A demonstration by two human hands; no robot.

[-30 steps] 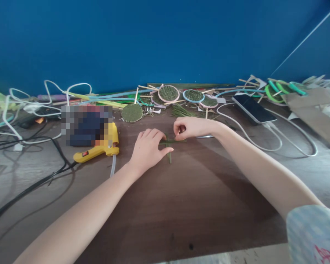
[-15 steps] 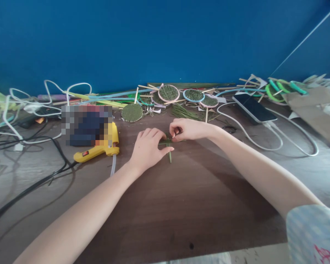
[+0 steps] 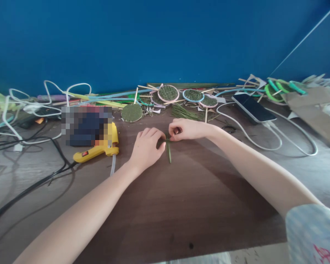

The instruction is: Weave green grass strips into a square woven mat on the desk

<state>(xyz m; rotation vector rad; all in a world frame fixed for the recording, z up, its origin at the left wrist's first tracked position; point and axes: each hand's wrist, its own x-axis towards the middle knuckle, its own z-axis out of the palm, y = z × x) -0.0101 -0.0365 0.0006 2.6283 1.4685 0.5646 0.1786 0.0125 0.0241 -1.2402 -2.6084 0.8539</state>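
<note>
Green leaf strips (image 3: 168, 151) lie crossed on the brown table, between my two hands. My left hand (image 3: 148, 146) pinches their left side, thumb and forefinger brought together at the crossing. From the right, my right hand (image 3: 185, 129) has its fingers curled in and its fingertips closed on the strips near the same crossing. Part of the crossing is hidden behind the fingers. Just beyond my right hand lies a bundle of thin green strips (image 3: 185, 112).
A yellow glue gun (image 3: 96, 151) with a black cord rests at left, beside a blurred dark patch. Round woven green fans (image 3: 168, 93) on sticks line the blue wall. A phone (image 3: 253, 107) with a white cable (image 3: 291, 136) lies at right, near a brown paper piece (image 3: 316, 110).
My left thumb has drawn in from its stretched position to the forefinger, onto the strips. My right hand has shifted very slightly left.
</note>
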